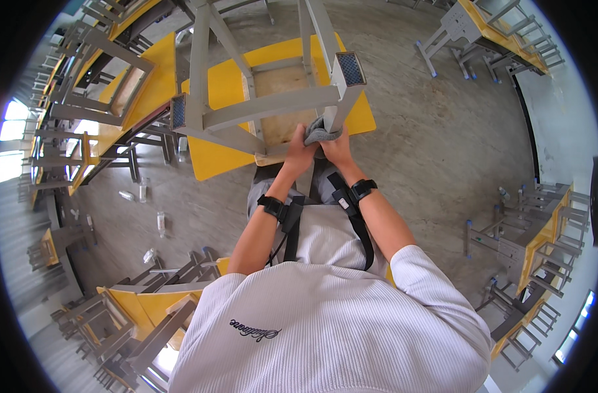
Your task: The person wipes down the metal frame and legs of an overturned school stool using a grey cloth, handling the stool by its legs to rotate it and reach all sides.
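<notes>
An upturned stool with grey legs (274, 107) rests on a yellow desktop (210, 159) in front of me, its plywood underside facing up. Blue patterned pads cap two of its near leg ends. A grey cloth (322, 131) is wrapped about the lower part of the near right leg. My left hand (301, 150) grips the cloth from the left side. On the other side my right hand (337, 147) holds the cloth against the same leg. The fingertips of both hands are partly hidden by the cloth and the leg.
More yellow desks with upturned stools stand at the left (156, 73), the lower left (146, 309), the upper right (495, 32) and the right (549, 245). Several plastic bottles (161, 223) lie or stand on the grey floor to the left. A pale wall (559, 132) bounds the right side.
</notes>
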### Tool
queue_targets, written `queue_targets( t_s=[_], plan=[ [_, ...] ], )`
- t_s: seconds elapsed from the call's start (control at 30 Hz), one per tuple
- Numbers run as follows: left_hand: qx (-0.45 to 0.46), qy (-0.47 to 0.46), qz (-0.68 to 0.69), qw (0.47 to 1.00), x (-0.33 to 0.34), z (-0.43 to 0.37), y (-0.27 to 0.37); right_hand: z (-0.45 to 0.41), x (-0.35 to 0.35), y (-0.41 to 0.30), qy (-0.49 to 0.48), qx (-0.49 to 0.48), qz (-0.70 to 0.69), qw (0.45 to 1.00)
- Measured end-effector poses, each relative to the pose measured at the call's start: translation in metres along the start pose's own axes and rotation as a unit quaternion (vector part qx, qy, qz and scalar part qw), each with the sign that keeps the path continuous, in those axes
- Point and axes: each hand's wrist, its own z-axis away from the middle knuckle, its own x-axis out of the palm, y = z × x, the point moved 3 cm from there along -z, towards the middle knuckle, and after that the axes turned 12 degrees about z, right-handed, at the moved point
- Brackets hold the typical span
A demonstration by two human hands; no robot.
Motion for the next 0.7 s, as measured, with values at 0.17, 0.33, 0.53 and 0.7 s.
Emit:
queue_targets(
  t_s=[0.17,0.33,0.53,0.7],
  plan=[
    [0.001,0.002,-0.003,1.0,0.001,0.0,-0.003,0.001,0.001,0.006,-0.001,-0.001,-0.012,1.0],
    [0.019,-0.002,-0.009,1.0,-0.003,0.0,-0.008,0.001,-0.001,0.003,-0.001,0.008,0.01,1.0],
    [-0.061,-0.009,-0.054,0.997,-0.012,-0.005,0.015,0.0,-0.005,-0.017,-0.003,0.018,0.029,0.999],
    [-0.045,-0.017,-0.065,0.997,-0.014,-0.009,0.064,-0.007,-0.004,-0.039,0.004,0.051,-0.01,0.999]
  ],
)
